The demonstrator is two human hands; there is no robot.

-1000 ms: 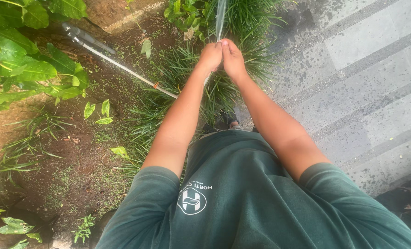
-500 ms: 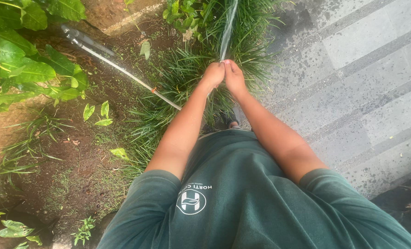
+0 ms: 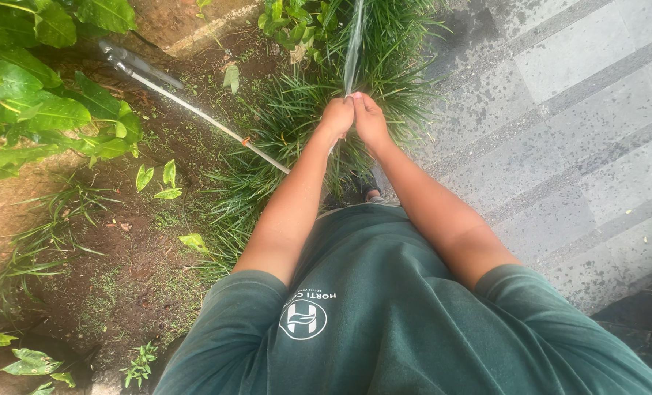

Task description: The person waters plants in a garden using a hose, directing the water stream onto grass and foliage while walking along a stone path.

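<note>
My left hand (image 3: 338,115) and my right hand (image 3: 370,118) are pressed together out in front of me, both closed around the end of a thin pale hose (image 3: 194,110). The hose runs from a grey fitting (image 3: 117,55) at the upper left, across the soil, and passes under my left arm to my hands. A narrow jet of water (image 3: 353,44) shoots from between my fingers away from me, over the clump of long grass-like plants (image 3: 296,117). The hose tip itself is hidden inside my hands.
Bare brown soil (image 3: 121,249) with small weeds lies to the left. Broad-leaved shrubs (image 3: 33,102) fill the upper left corner. Wet grey paving slabs (image 3: 560,132) cover the right side. My green shirt (image 3: 384,314) fills the bottom.
My hands have come down closer to my body while staying clasped on the hose. The water jet has swung slightly, tilting right and then back near upright.
</note>
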